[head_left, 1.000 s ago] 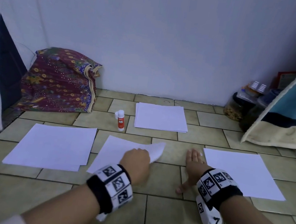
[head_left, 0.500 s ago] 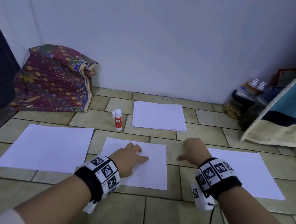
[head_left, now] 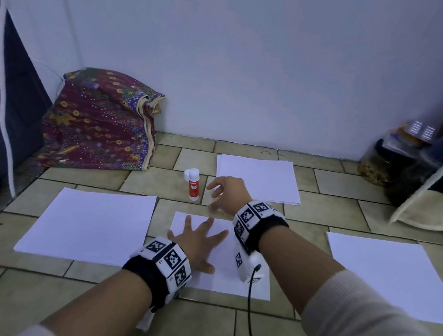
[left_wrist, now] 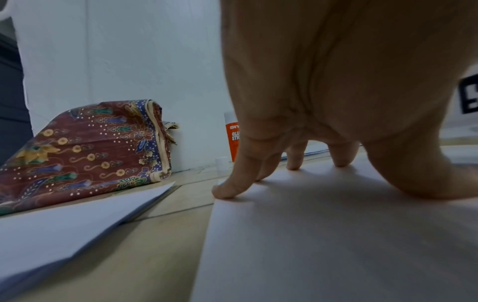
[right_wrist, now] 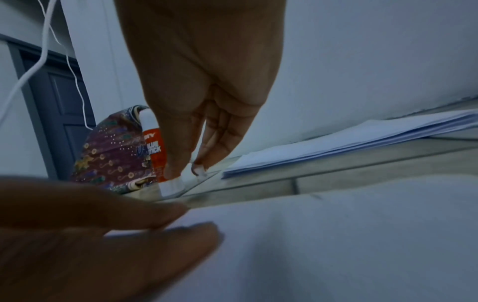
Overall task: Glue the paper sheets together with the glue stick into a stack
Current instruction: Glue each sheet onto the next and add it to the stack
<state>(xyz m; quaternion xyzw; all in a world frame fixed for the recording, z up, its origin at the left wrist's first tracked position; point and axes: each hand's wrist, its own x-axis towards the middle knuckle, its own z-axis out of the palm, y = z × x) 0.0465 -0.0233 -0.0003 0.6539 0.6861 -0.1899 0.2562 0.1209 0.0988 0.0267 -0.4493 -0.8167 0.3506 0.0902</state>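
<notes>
My left hand [head_left: 196,242] presses flat, fingers spread, on the middle sheet [head_left: 227,283]. My right hand [head_left: 226,194] hovers with fingers apart, holding nothing, near the glue stick [head_left: 193,185].

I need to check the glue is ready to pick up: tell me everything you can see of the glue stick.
The glue stick is a small plastic-looking tube with a white upper part, an orange label with white lettering and a white base. It stands upright on the tiled floor, left of the far paper stack. A small white cap-like piece sits beside it. The right hand reaches toward it with fingers spread; nothing grips it.
</notes>
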